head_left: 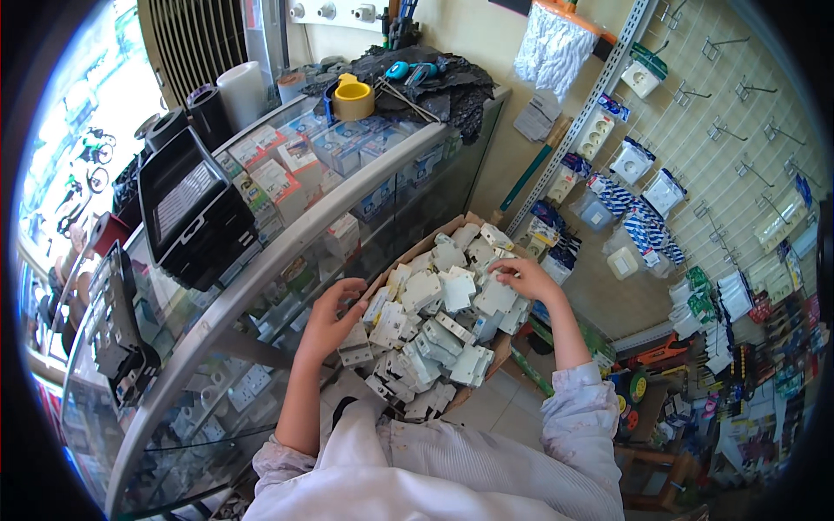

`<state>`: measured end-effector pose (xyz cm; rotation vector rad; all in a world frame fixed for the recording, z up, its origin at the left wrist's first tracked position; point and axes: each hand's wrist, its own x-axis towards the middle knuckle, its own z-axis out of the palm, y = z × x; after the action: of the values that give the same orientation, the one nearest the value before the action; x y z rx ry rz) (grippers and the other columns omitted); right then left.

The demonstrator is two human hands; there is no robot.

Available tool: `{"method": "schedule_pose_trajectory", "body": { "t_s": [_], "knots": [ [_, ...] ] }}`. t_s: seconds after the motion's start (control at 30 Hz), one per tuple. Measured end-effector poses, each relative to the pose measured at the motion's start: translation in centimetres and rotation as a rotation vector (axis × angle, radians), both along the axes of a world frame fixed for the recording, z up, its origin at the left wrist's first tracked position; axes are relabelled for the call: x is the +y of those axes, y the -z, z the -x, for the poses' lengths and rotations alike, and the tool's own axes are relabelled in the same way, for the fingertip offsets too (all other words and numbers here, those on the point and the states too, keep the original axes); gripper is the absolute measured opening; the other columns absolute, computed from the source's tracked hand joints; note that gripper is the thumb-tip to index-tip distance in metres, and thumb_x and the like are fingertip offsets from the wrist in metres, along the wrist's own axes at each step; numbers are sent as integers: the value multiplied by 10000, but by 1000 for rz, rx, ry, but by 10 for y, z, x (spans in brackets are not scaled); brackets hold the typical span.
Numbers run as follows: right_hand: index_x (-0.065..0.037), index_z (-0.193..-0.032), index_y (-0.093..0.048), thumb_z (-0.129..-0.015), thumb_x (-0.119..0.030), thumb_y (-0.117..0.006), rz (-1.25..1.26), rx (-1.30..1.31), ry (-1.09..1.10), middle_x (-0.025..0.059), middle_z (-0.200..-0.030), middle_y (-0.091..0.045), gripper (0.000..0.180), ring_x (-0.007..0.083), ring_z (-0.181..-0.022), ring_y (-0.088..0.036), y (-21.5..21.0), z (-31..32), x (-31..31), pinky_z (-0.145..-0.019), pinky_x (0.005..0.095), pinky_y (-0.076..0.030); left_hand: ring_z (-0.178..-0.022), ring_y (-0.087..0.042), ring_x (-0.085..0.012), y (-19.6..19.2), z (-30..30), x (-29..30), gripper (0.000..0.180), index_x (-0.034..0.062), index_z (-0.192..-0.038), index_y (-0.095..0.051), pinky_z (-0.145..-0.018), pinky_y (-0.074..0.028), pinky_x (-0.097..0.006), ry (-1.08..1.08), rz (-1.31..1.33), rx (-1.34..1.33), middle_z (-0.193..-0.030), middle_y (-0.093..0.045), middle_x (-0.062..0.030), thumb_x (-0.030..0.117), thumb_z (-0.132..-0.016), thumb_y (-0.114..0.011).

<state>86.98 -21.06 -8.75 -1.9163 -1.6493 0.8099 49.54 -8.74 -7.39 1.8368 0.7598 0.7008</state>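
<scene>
A person's left hand (330, 319) cups the near-left edge of a cardboard box (502, 347), fingers curled against the white plastic electrical fittings (434, 334) heaped inside, the grip pressed onto one fitting at the pile's edge; whether it is closed fully round it cannot be told. The right hand (524, 276) rests on top of the heap at the box's far right, fingers bent down over a white fitting, its grip likewise resting on the pile rather than plainly pinching anything. The box, open at the top and filled above its rim, sits tilted in front of the person's chest, just beside the curved glass display worktop (261, 260) on the left. Small boxed goods fill the shelves under the glass. On the worktop stand a black tray stack (195, 217), a roll of yellow tape (354, 100) and dark rolls (208, 108). To the right, a wire wall rack (738, 113) carries packaged sockets and switches (632, 161), with more packets crowded below it.
</scene>
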Motion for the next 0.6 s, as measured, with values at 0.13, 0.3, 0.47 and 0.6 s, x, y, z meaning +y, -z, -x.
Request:
{"method": "schedule_pose_trajectory", "body": {
  "t_s": [0.13,0.3,0.47,0.6],
  "knots": [
    [-125,-1087,-629,-845,-148,-631,-46,-33,119,101,-848,-635,243,198,-823,-604,7,3,-3,-756,340,-476,-1039,-571,-214,6,15,-4,335,53,-1168,-541,-853,-456,-356,-48,35,10,-1135,-610,-85,136,-852,-616],
    [-142,-1158,-593,-823,-188,-648,-101,-380,159,121,-1082,-603,343,283,-1041,-569,-8,32,-16,-859,384,-461,-1039,-567,-210,19,27,-2,344,53,-1175,-538,-845,-452,-335,-46,27,18,-1146,-603,-87,146,-854,-620],
    [-145,-1279,-501,-768,-256,-707,-331,-231,-6,141,-1260,-507,562,322,-1170,-486,-15,90,0,-968,407,-408,-1104,-527,-209,12,33,-4,415,57,-1233,-505,-911,-430,-359,5,57,168,-1224,-552,-85,149,-847,-627],
    [-179,-1334,-449,-664,-318,-784,-279,-269,-199,146,-1351,-441,762,320,-1231,-442,0,112,28,-1040,459,-339,-1207,-466,-258,9,37,-6,638,79,-1346,-410,-979,-383,-400,77,94,282,-1314,-477,-126,222,-796,-701]
  ]
}}
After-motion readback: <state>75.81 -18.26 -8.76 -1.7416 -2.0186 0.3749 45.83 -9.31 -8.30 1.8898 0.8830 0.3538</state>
